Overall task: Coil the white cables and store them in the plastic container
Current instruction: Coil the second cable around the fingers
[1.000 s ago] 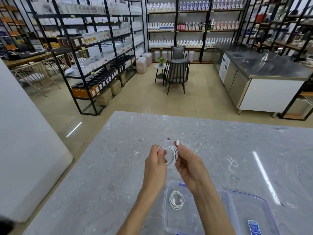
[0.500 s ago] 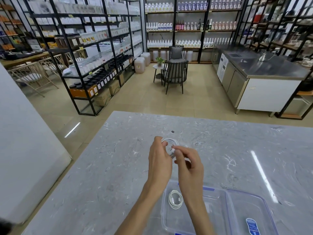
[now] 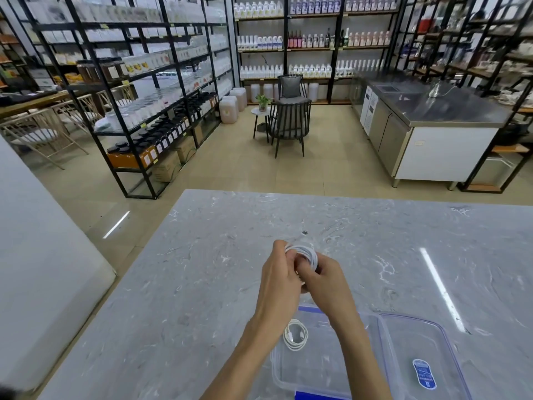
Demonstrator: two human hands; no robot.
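A white cable (image 3: 306, 253) wound into a small coil is held above the marble table (image 3: 202, 284). My left hand (image 3: 279, 280) grips its left side, and my right hand (image 3: 324, 280) pinches the right side, thumb pressed into the loops. One connector end pokes out at the coil's top. Below my wrists stands the clear plastic container (image 3: 314, 368), with a second coiled white cable (image 3: 295, 338) lying in its far left corner. Part of the held coil is hidden behind my fingers.
The container's clear lid (image 3: 418, 359), with a blue label, lies right beside it on the table. The table's far edge runs across the middle of the view. Beyond it are shelving racks, two dark chairs (image 3: 290, 122) and a steel counter (image 3: 427, 122).
My hands have closed together around the coil. The free connector end that stood up between them a second ago has been wound in; my right hand has shifted onto the coil's right side.
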